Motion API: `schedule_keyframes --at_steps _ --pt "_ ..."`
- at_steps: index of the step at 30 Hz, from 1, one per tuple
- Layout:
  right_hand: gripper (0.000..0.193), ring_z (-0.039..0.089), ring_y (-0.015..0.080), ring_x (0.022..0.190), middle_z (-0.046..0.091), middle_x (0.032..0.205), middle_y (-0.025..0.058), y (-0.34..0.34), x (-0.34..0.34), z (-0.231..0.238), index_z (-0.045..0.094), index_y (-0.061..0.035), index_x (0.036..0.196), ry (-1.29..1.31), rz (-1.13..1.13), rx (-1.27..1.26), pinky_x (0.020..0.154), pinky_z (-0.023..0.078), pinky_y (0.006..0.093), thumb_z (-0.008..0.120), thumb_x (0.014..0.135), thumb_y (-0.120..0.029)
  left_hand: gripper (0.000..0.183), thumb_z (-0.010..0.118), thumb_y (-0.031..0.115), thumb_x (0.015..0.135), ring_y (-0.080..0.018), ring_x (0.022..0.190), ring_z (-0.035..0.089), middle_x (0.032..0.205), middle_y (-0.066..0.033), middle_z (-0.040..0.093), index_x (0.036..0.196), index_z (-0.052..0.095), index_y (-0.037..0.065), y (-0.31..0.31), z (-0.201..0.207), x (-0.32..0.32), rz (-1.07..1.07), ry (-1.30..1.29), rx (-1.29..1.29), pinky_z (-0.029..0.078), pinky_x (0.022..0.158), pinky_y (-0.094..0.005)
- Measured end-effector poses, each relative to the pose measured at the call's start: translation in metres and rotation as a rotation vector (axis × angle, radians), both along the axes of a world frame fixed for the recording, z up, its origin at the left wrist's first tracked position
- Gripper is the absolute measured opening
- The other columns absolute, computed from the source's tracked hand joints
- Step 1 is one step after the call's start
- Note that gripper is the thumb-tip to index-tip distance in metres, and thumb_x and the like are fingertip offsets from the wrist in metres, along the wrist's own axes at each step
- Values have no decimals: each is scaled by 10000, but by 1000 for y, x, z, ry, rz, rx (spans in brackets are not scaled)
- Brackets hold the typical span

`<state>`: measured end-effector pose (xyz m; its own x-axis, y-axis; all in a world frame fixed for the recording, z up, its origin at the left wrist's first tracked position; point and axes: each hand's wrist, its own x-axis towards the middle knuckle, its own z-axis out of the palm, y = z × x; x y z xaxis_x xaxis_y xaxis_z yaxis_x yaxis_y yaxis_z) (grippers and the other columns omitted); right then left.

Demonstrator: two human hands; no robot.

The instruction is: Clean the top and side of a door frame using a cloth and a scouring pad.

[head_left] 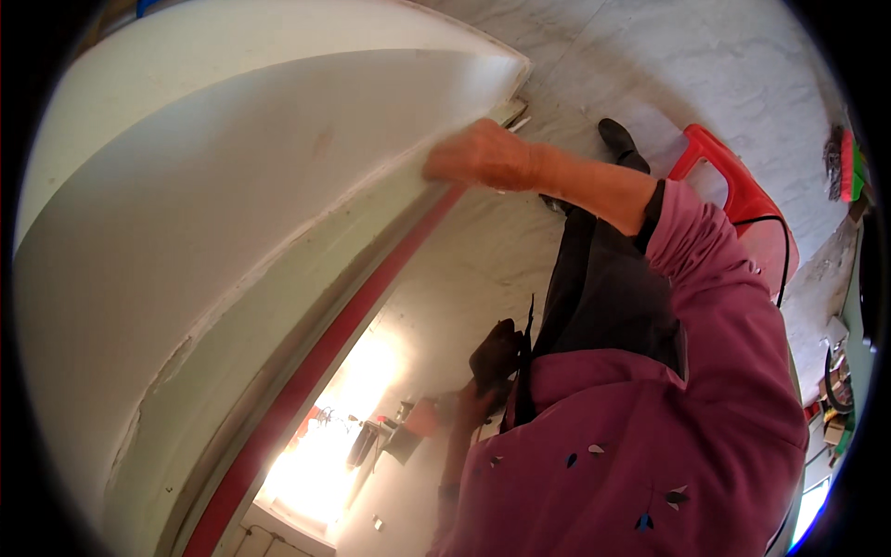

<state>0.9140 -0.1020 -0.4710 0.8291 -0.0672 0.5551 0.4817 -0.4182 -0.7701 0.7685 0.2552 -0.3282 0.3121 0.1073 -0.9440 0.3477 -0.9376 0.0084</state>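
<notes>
My right hand (483,156) reaches across to the upper middle, its fingers curled and slightly blurred at the edge of a large pale panel (213,186). Its fingertips lie by the far end of a long red strip (325,379) that runs along the panel's side. Whatever the fingers hold, if anything, is hidden. Lower down, beside my maroon sweater, a dim forearm ends in a dark hand shape (497,355), apparently my left hand. It is too dark to make out its fingers, and I cannot tell whether it is a reflection.
A red plastic stool (729,176) stands on the grey marbled floor (705,56) to the right, with a black cable across it. A red and green brush (849,167) is at the far right, above assorted clutter (835,408). Bright light glares at the lower left.
</notes>
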Motion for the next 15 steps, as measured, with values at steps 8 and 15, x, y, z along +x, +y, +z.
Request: schedule_keyframes --at_steps 8,15 --pt "62 513 219 619 481 684 43 0 14 -4 448 -97 740 50 120 -319 499 432 305 502 713 -109 391 567 226 732 -229 759 596 836 -137 606 1064 500 30 -20 7 1 25 79 181 474 628 -350" --pt "96 511 238 615 501 702 53 11 4 -16 485 -98 772 136 63 94 498 415 324 542 694 -98 406 581 245 727 -266 835 583 909 -154 594 1058 500 24 58 -22 -29 -82 -113 -194 450 714 -378"
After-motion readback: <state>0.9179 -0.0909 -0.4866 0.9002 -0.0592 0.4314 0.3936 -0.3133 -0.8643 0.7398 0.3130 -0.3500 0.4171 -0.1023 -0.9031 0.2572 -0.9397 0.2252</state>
